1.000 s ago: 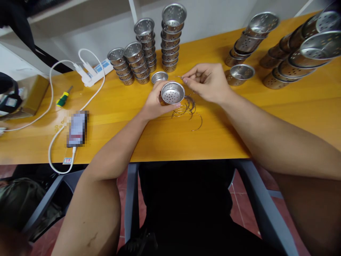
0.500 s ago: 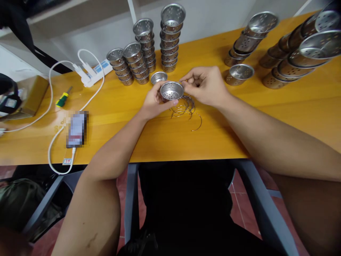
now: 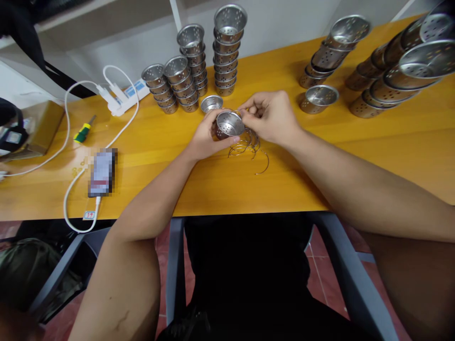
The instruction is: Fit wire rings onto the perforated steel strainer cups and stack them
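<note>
The fingers of the right hand (image 3: 272,117) are brought together, thumb against forefinger, in a narrow pinch on a thin wire (image 3: 238,111), of which only a sliver shows, at the right side of a cup's rim. That perforated metal cup (image 3: 230,125) is in the left hand (image 3: 209,133), raised above the table (image 3: 213,189), mouth up and leaning slightly; the left fingers curl around its far side while the thumb presses the near side.

Just below the two hands lies a tangle of curved wires (image 3: 243,147), with a single bent wire (image 3: 267,163) apart from it, nearer the table's front edge. Just behind the left hand stands a small perforated cup (image 3: 212,103). Farther back rise four stacks of perforated cups (image 3: 177,71). Beyond the right hand, a loose cup (image 3: 320,98) stands before a leaning stack (image 3: 323,57), with taller stacks (image 3: 401,78) farther right.

Well to the left are a white power strip (image 3: 122,99), a green-and-yellow screwdriver (image 3: 82,134) and a smartphone (image 3: 101,173) with its screen blurred, a white cable (image 3: 68,208) plugged into its lower end. A cardboard box (image 3: 50,130) sits at the far left.
</note>
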Available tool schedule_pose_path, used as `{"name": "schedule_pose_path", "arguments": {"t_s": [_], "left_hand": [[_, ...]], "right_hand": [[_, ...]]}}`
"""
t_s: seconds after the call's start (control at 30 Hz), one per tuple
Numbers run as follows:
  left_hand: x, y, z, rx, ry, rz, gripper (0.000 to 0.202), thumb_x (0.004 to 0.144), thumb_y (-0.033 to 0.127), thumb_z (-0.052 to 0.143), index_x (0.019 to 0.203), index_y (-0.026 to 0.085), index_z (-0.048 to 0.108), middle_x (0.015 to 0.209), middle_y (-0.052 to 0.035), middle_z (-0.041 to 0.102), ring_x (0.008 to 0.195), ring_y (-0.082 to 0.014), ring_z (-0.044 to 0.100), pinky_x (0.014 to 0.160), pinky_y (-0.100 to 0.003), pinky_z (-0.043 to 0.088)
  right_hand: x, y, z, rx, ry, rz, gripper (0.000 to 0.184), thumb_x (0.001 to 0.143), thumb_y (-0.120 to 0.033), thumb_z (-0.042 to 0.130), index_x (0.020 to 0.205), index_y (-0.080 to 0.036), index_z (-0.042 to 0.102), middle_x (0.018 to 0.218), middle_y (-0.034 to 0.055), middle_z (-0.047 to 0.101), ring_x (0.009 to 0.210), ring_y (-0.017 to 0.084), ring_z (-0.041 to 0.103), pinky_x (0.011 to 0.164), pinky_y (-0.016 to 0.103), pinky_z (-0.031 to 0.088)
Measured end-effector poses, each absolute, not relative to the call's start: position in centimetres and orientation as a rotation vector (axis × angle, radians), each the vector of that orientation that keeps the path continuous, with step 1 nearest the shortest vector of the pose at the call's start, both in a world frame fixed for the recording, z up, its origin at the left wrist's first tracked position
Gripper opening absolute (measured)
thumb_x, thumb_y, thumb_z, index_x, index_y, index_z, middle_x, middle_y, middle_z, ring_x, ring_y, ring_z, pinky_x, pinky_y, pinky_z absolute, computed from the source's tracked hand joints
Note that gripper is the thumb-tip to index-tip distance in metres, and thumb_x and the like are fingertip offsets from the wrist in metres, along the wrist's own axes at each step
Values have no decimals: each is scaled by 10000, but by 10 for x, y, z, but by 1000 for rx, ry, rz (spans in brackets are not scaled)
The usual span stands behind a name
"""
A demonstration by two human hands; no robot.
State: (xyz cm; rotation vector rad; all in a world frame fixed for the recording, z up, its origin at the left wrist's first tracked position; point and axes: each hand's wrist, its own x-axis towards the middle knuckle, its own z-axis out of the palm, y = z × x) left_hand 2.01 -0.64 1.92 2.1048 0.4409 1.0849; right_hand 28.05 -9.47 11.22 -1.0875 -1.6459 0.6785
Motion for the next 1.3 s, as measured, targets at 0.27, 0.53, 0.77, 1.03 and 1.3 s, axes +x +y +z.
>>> {"name": "schedule_pose_path", "arguments": {"t_s": [0.27, 0.53, 0.77, 1.03, 1.3], "left_hand": [[24, -30, 35, 2233, 515, 1054, 1077, 1077, 924, 871, 1853, 270, 509, 1726, -186, 768, 1629, -394, 803, 1499, -641, 611], [29, -43, 46, 2143, 667, 1076, 1164, 902, 996, 1012, 1709, 261, 608, 1589, -162, 843, 1444, -353, 870, 1385, -589, 678], [31, -42, 45, 1952, 710, 1060, 1073, 882, 1041, 990, 1576, 273, 707, 1429, -102, 862, 1352, -317, 856, 1342, -571, 678], [26, -32, 45, 1768, 622, 953, 971, 941, 1084, 889, 1452, 270, 755, 1399, -98, 880, 1326, -305, 861, 1271, -542, 713], [32, -36, 38, 1810, 513, 1036, 1081, 818, 882, 1132, 1583, 288, 651, 1452, -115, 893, 1323, -291, 924, 1246, -542, 765]], "right_hand": [[269, -94, 110, -1109, -1557, 745, 381, 952, -549, 1136, 966, -332, 823, 741, 19, 607, 664, 232, 509, 507, 385, 438], [257, -94, 107, -1122, -1562, 759, 224, 966, -374, 1033, 1016, -297, 829, 698, -10, 554, 628, 193, 415, 545, 372, 338], [258, -102, 121, -1012, -1547, 900, 321, 1014, -507, 1069, 1032, -305, 819, 768, 17, 638, 655, 209, 525, 546, 355, 438], [282, -106, 138, -757, -1717, 1311, 687, 871, -870, 1209, 1039, -310, 847, 762, -13, 733, 584, 181, 630, 504, 321, 495], [275, -106, 136, -730, -1614, 1377, 651, 867, -799, 1243, 988, -316, 823, 725, -18, 735, 601, 189, 634, 516, 321, 545]]}}
